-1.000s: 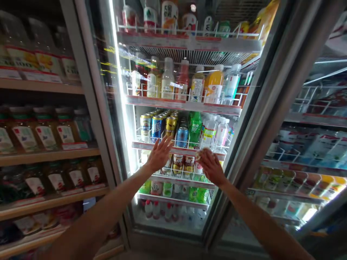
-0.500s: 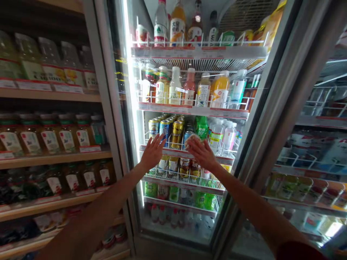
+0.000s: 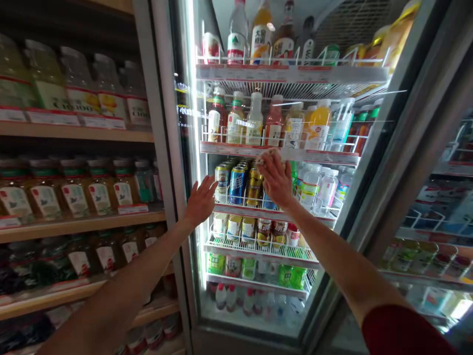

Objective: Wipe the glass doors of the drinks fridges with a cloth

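Observation:
A crumpled light cloth (image 3: 261, 160) is under the fingers of my right hand (image 3: 277, 183), which presses it flat at the glass door (image 3: 236, 311) of a lit drinks fridge. Behind the glass, that hand is in front of the shelf of cans and bottles. My left hand (image 3: 200, 202) is open with its fingers spread and nothing in it. It is at the left part of the door, beside a blue can (image 3: 237, 185) seen through the glass; whether the palm touches the glass I cannot tell.
Wooden shelves (image 3: 74, 129) with rows of juice bottles (image 3: 70, 195) stand to the left. A thick metal door frame (image 3: 401, 162) runs down the right side, and another fridge with stocked shelves is beyond it. White reflections show on the glass.
My right hand has slid the cloth upward over the glass, from the can shelf to the shelf edge above. My left hand stays spread near the left side. The view has shifted slightly.

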`<state>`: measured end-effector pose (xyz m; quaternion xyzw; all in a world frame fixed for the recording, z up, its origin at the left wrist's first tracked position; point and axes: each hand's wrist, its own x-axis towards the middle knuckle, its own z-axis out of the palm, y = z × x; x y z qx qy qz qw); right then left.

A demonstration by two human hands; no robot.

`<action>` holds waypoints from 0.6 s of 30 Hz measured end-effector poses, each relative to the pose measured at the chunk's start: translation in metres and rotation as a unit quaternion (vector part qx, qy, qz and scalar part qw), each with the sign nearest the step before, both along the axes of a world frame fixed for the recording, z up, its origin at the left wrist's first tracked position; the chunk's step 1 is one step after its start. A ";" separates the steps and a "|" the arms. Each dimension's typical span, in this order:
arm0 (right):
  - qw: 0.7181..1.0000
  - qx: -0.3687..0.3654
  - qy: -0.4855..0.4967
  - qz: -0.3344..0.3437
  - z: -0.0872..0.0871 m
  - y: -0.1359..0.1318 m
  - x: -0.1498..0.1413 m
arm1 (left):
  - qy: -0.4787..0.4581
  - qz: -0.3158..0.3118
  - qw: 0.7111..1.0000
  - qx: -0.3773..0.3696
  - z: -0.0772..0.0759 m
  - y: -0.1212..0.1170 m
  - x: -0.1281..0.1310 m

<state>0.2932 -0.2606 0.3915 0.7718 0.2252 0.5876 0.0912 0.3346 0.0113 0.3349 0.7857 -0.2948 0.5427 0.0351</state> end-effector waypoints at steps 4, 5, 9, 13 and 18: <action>1.000 -0.028 0.010 0.004 -0.013 0.030 0.008 | 0.005 -0.010 1.000 0.002 -0.003 0.015 0.008; 0.996 -0.085 0.030 0.014 -0.021 0.036 0.008 | 0.005 -0.013 1.000 -0.004 -0.004 0.019 0.010; 0.980 -0.185 0.059 0.036 -0.019 0.054 0.013 | 0.002 -0.032 0.999 0.004 -0.005 0.034 0.017; 1.000 0.012 0.019 0.003 0.011 0.077 0.023 | -0.001 -0.048 0.999 -0.012 -0.003 0.046 0.022; 0.981 -0.173 0.073 0.052 -0.016 0.109 0.030 | -0.006 -0.051 0.998 -0.047 -0.002 0.068 0.030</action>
